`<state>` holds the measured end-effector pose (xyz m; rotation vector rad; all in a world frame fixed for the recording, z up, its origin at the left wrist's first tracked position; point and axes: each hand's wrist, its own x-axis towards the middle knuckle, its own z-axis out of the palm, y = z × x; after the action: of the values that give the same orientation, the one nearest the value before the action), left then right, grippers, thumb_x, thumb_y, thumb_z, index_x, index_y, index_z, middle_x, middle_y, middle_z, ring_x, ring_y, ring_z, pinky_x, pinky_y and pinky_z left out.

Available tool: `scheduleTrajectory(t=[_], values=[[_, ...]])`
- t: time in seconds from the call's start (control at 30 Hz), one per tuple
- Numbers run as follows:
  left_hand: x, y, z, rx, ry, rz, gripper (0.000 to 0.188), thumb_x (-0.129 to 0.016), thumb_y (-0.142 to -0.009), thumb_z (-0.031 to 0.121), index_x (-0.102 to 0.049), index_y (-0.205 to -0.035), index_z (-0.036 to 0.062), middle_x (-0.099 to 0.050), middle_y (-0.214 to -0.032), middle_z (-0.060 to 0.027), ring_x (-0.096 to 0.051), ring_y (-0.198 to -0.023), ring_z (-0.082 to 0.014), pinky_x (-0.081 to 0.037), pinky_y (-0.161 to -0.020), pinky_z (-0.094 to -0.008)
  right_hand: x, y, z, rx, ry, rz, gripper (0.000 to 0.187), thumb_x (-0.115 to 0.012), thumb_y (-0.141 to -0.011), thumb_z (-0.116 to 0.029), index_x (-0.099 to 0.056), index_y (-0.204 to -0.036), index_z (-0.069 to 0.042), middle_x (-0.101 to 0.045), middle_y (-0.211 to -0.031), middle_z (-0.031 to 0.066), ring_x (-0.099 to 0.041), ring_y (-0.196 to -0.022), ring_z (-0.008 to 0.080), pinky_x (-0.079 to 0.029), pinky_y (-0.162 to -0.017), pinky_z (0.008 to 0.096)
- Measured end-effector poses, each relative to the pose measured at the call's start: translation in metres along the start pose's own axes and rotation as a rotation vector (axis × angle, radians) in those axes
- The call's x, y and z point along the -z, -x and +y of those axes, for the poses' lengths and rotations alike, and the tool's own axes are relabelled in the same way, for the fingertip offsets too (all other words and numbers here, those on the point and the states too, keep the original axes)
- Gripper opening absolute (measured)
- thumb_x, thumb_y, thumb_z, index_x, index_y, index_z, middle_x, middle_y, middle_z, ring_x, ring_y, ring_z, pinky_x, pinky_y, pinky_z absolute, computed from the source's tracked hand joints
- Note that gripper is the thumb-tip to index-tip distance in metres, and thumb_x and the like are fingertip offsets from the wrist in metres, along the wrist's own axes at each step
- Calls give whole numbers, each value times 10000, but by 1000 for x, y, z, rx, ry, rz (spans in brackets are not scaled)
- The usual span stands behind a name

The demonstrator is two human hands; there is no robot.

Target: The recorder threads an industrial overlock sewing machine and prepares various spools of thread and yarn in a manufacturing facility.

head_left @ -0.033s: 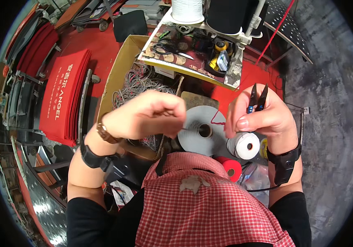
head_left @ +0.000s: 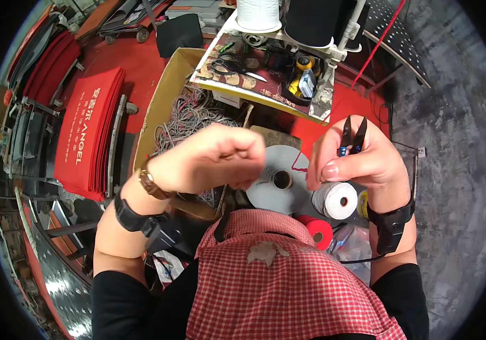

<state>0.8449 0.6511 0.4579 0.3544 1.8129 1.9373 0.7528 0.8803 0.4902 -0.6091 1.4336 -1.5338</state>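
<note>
My right hand (head_left: 362,156) is closed around a pair of dark thread snips (head_left: 358,136), whose two pointed blades stick up, apart from each other. A thin red thread (head_left: 297,168) shows beside its fingertips. To the left, my left hand (head_left: 223,156) is slightly blurred, with its fingers curled together; what they hold, if anything, is hidden. Below both hands lies a large grey spool of cord (head_left: 271,195), partly covered by the left hand. A white spool of cord (head_left: 333,201) sits under my right hand.
A cardboard box (head_left: 166,79) of tangled grey and red cord stands left of a work table (head_left: 237,90) holding scissors, tools and big spools. A red spool (head_left: 316,232) lies near my apron. Stacked red mats (head_left: 90,136) are at left, a grey wall (head_left: 452,170) at right.
My left hand has moved slightly right, nearer the right hand. The right hand and snips have shifted only a little.
</note>
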Motion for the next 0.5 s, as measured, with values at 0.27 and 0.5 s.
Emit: scheduleTrajectory(t=[0.27,0.5], values=[[-7,-8,1,-70,162,50,131,-530,-877,167,-496,-844,44,-473,-723,23,-419,-622,-48,-359,-562,-179,7,4,3,162,227,-82,89,-690,-678,-61,-647,-717,6,-623,-957,142,-584,-695,111,-427,-646,222],[-4,-4,1,-82,246,127,134,-542,-856,155,-505,-822,32,-493,-731,2,-438,-623,-55,-372,-570,-183,-9,2,9,-23,71,-79,110,-693,-658,-39,-642,-731,25,-646,-734,78,-596,-699,114,-463,-681,227]])
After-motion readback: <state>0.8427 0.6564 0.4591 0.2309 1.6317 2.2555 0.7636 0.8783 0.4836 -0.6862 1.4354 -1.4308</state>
